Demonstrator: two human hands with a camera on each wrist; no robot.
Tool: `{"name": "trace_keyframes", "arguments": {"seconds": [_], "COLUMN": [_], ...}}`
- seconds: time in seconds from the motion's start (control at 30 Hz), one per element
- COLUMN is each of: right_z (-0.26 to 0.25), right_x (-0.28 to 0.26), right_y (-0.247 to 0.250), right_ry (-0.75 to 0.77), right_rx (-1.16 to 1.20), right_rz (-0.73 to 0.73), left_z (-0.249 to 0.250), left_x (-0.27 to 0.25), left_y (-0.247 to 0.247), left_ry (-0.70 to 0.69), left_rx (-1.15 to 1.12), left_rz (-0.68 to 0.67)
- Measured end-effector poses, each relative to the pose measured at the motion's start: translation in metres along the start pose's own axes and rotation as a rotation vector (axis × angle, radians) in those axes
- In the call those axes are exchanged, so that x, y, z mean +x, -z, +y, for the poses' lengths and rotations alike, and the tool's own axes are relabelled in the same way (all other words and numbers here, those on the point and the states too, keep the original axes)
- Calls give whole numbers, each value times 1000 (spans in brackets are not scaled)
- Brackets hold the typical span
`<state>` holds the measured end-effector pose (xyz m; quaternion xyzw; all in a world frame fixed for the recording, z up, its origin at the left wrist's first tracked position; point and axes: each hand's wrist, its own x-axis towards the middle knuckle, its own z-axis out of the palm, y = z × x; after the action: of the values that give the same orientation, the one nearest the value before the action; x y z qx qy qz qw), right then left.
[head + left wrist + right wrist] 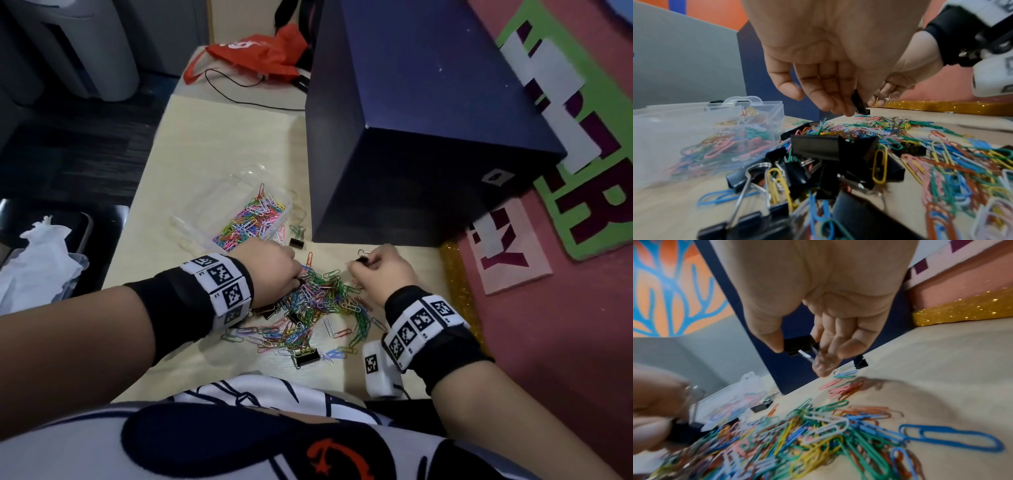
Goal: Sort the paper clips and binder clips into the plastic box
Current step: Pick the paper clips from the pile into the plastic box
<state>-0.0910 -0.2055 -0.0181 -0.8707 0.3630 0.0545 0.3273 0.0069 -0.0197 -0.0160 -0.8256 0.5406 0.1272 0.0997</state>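
A clear plastic box (236,178) stands open on the table, partly filled with coloured paper clips. In front of it lies a mixed pile of paper clips (318,301) with black binder clips (306,356) among them. My left hand (296,279) reaches into the pile's left side and pinches a black binder clip (859,104). To the right, my right hand (356,265) hovers just above the table. Its thumb and fingers pinch another black binder clip (797,344) with a silver wire handle. One more binder clip (296,242) lies beside the box.
A big dark blue box (411,137) stands right behind the pile and the plastic box. A gold glitter strip (455,284) runs along the table's right edge. A red bag (253,54) and a black cable lie at the far end. White tissue (37,253) sits off the table's left side.
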Motion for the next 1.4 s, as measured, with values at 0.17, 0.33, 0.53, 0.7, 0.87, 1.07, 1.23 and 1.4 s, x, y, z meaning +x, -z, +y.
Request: {"name": "trace_keyframes", "arguments": {"seconds": [0.17, 0.33, 0.53, 0.7, 0.87, 1.07, 1.23, 1.4], "right_z": [4, 13, 14, 7, 7, 14, 18, 27], "right_x": [16, 28, 36, 28, 19, -15, -21, -19], "right_y": [13, 12, 11, 12, -12, -35, -33, -5], "right_ry": [-130, -209, -182, -77, 106, 316, 272, -117], "right_rx": [26, 102, 47, -318, -411, -467, -313, -450], "right_rz": [68, 207, 139, 244, -126, -230, -139, 40], "left_z": [0, -1, -2, -4, -3, -2, 2, 8], "left_x": [2, 10, 13, 16, 18, 24, 50, 52], "left_y": [-1, 3, 4, 4, 1, 5, 7, 4], "left_ry": [22, 50, 62, 82, 99, 119, 179, 168], "left_rx": [-13, -21, -24, -49, -48, -63, -324, -293], "left_rz": [20, 18, 9, 23, 0, -43, 46, 43]}}
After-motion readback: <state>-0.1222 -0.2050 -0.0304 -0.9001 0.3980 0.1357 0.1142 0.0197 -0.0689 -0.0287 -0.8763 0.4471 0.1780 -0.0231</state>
